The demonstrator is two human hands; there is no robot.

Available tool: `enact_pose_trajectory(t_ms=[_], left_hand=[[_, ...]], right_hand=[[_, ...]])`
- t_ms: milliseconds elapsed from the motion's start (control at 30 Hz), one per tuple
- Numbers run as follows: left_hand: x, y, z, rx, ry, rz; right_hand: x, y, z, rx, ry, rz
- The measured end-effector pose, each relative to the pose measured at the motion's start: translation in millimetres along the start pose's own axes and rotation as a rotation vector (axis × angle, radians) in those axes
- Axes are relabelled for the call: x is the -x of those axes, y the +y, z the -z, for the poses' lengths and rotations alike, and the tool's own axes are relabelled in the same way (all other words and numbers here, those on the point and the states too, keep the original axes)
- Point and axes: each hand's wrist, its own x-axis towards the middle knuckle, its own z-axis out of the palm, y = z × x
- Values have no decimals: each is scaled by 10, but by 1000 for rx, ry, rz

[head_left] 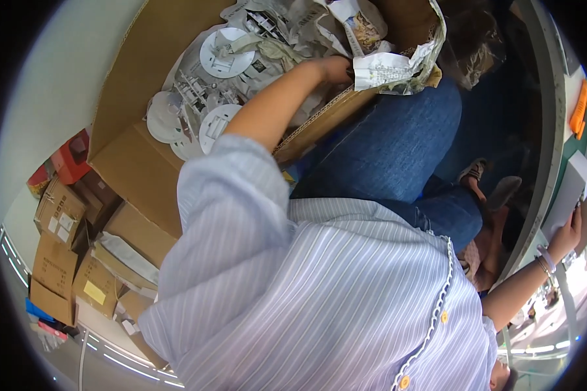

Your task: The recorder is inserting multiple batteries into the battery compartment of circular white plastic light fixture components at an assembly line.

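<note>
My left hand (336, 69) reaches into a large open cardboard box (134, 166), at its near edge beside a crumpled sheet of printed paper (375, 73). Its fingers are mostly hidden, so I cannot tell what they touch. Inside the box lie several white round plates (241, 63) with small fittings, among clear and white plastic parts (192, 91) and crumpled newspaper (293, 42). Off to the right, my right hand (569, 231), with bracelets at the wrist, is at the edge of a white flat item (571, 186) on a table. Its fingers are closed; what they grip is unclear.
Several smaller cardboard boxes (59, 212) and a red container (72, 156) stand at the left by the wall. An orange cutter (578, 109) lies on the table (552, 140) at the right. Clear plastic wrap (473, 49) is beyond my knee. A sandalled foot (474, 171) shows below.
</note>
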Motion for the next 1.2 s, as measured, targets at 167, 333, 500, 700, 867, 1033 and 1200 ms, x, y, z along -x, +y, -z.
enact_pose_trajectory(t_ms=[167,333,500,700,867,1033,1200], left_hand=[[1347,502,449,-139,791,190],[2616,288,157,-492,810,773],[2894,534,157,-933,1041,965],[2961,45,252,367,1058,1237],[3448,-188,224,-225,966,1369],[3217,561,719,-232,1443,557],[2732,1596,940,-77,1368,319]], right_hand=[[-43,239,51,9,14,27],[-42,-58,28,-101,-16,-15],[-57,-137,18,-238,83,81],[-39,140,21,-190,62,9],[158,-645,164,-1455,-95,-402],[290,-700,438,-1826,-382,-415],[556,-949,514,-1821,-371,-346]])
